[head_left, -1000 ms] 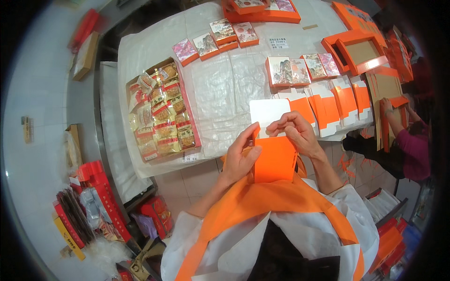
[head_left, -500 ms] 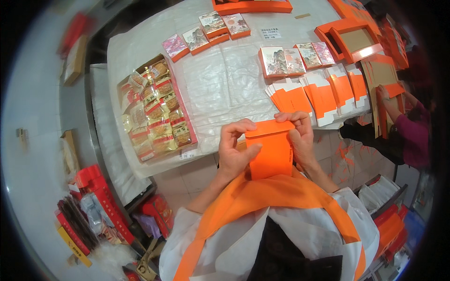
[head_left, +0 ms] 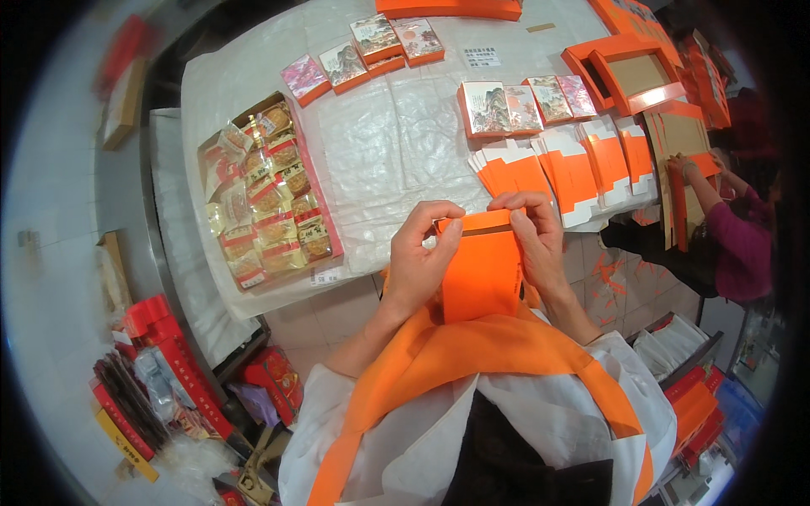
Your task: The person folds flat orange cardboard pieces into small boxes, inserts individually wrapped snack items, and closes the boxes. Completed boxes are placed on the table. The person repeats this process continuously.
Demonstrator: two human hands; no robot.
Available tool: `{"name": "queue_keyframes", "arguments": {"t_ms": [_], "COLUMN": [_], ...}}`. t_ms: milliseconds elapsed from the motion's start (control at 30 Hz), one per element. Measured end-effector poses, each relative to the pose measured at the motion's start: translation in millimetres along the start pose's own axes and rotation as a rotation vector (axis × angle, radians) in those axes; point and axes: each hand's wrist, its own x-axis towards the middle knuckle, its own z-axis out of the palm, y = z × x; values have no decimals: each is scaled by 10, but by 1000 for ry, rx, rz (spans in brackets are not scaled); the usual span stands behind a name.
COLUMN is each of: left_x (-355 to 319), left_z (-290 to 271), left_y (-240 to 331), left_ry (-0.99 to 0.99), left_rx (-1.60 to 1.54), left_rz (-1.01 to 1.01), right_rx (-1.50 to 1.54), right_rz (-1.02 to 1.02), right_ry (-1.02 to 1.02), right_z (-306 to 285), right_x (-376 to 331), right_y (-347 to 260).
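In front of my chest I hold a small orange paperboard box (head_left: 481, 278) upright between both hands. My left hand (head_left: 419, 263) pinches its upper left corner, thumb and index finger at the top edge. My right hand (head_left: 540, 240) grips the upper right corner, with the thumb on the near side and fingers over the top. A dark slit runs under the narrow top flap of the box. Beyond my hands, several stacks of flat orange-and-white cartons (head_left: 567, 173) lie on the covered table (head_left: 371, 160).
An open tray of individually wrapped pastries (head_left: 272, 202) lies at the left. Small landscape-printed boxes (head_left: 342, 67) stand in groups farther back. Larger orange boxes (head_left: 629, 72) are at the far right. Another person's hands (head_left: 688, 164) handle a brown-and-orange box (head_left: 666, 143) there.
My left thumb has moved up from the box's front to its top edge. The top flap has tilted, and a dark slit now shows beneath it. The whole view has shifted slightly.
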Motion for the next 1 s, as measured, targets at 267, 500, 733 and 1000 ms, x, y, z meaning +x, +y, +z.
{"name": "queue_keyframes", "arguments": {"t_ms": [267,500,733,1000], "left_x": [38,-94,-12,708], "left_z": [-15,43,455,1136], "left_y": [-97,-138,-168,-479], "left_ry": [-46,-83,-138,-222], "left_rx": [-114,-1,-336,-429], "left_rz": [9,-23,-280,-313], "right_rx": [32,-46,-116,459], "right_rz": [74,6,-98,336], "right_ry": [25,31,104,53], "right_z": [-130,-247,-507,-1232], "right_x": [-36,-140,62,-153], "right_y": [98,164,107,236]}}
